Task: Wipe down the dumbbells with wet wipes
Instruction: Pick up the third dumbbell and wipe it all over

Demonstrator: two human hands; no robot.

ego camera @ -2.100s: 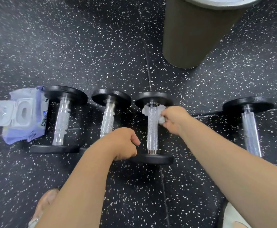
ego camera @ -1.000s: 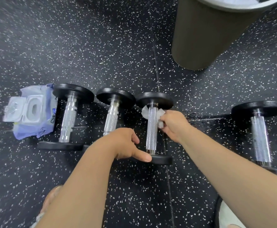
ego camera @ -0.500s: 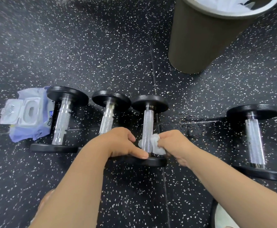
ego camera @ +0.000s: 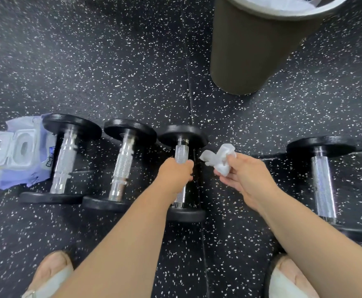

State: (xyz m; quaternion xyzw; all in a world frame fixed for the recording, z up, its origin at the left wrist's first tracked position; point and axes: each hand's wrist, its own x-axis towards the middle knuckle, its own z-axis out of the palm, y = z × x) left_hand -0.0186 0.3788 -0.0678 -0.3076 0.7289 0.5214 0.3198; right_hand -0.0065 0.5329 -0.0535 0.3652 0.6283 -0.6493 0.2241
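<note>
Head view, left hand: I see the left hand with its fingers curled tight round the bar of the third dumbbell.
Right hand: the right hand pinches a crumpled wipe, held off that bar, just to its right.
Other dumbbells: the leftmost dumbbell and second dumbbell lie alongside; the fourth dumbbell lies well apart.
Wipe packet: the wipe packet is open beside the leftmost dumbbell.
Progress: I judge the third is in hand; I cannot tell which others are wiped.
</note>
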